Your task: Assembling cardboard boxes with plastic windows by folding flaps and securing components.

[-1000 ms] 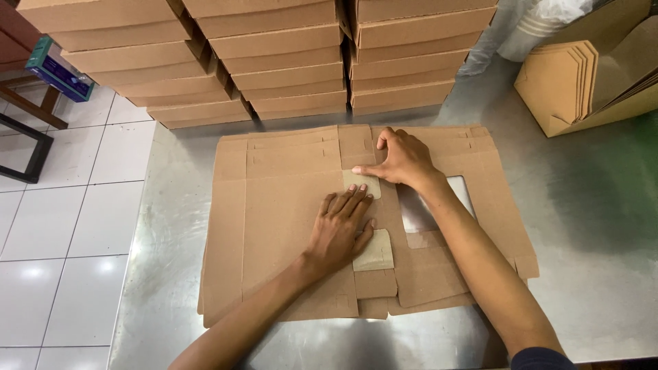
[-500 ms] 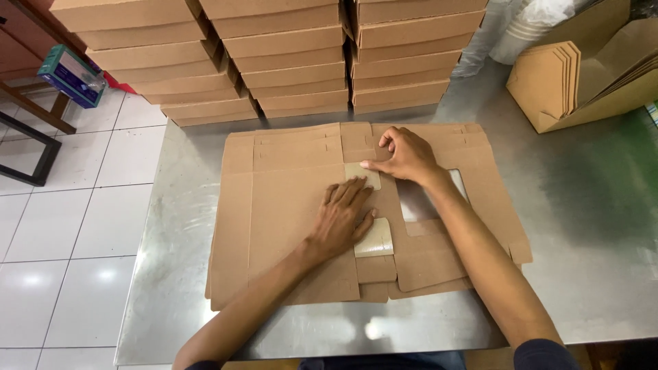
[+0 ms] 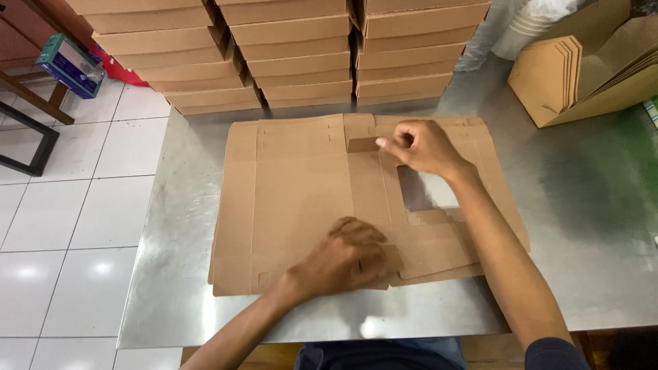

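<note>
The flat cardboard sheet (image 3: 295, 199) lies on the steel worktop (image 3: 589, 226). The left hand (image 3: 346, 257), fingers curled, presses its near edge. Beyond it, the right hand (image 3: 421, 145) pinches a small flap (image 3: 362, 144); fold squarely along the crease, keeping the sheet pinned.

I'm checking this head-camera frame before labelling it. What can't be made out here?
- Head view: the left hand covers the near flaps of the flat cardboard blank.
- Head view: the right hand curls over its fingertips, hiding the grip on the far flap.
- The stacked boxes and the open carton are cut off by the top edge.
</note>
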